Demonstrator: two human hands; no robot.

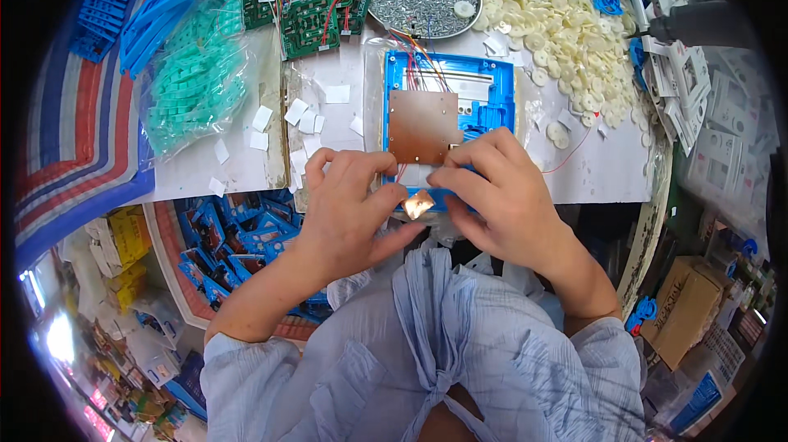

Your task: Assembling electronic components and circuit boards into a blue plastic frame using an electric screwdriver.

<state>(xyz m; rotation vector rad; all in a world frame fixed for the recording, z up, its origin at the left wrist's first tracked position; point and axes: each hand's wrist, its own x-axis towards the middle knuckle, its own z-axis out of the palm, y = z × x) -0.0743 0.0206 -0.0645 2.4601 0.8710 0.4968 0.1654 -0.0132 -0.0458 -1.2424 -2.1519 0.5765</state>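
Note:
A blue plastic casing [508,85] lies open in front of me, a brown circuit board [423,124] over its middle and thin wires running out at its top. At the casing's near edge is a small shiny copper-coloured piece [417,205]. My left hand [346,202] is curled at the near left corner, one fingertip against the copper-coloured piece and its thumb just below. My right hand [502,197] bends over the near right edge of the casing, its fingertips by the lower edge of the board. The right fingertips partly hide what they touch.
Behind the casing stand a round tray of small screws [427,36] and green circuit boards [308,25]. Cream plastic discs [566,40] heap at right. Bagged turquoise parts [197,81] and white paper pieces [297,111] lie left. Below the table edge is a bin of blue parts [246,237].

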